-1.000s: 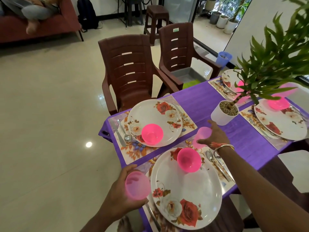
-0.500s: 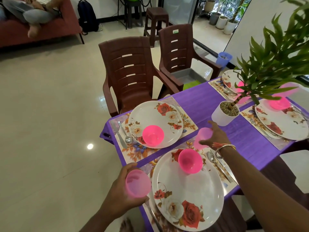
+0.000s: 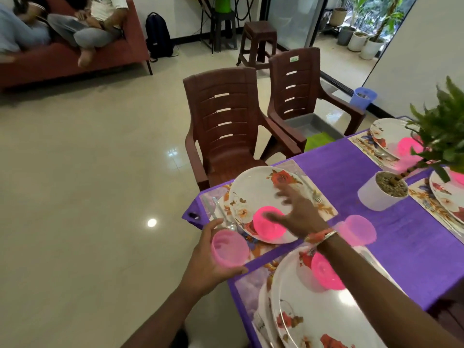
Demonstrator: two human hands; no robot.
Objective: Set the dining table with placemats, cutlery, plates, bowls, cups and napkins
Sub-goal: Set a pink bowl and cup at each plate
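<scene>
My left hand [image 3: 208,262] grips a translucent pink cup [image 3: 229,248] at the table's left edge, by the corner setting. My right hand [image 3: 297,213] hovers open, fingers spread, above the far floral plate [image 3: 256,187] and its pink bowl [image 3: 267,223]. A second pink cup [image 3: 357,229] stands on the purple tablecloth [image 3: 406,237], just right of my right wrist. The near floral plate [image 3: 324,315] holds another pink bowl [image 3: 324,272], partly hidden by my right forearm. A spoon [image 3: 227,221] lies on the placemat [image 3: 324,207] left of the far plate.
A white potted plant [image 3: 381,193] stands mid-table. Two more place settings with plates [image 3: 388,134] and pink bowls lie at the right. Two brown plastic chairs [image 3: 226,126] face the table's far side. People sit on a red sofa [image 3: 62,59] far left.
My right hand let go of the pink cup on the tablecloth and swung left, open, over the far plate. My left hand carried its cup up toward the far setting. The view shifted right.
</scene>
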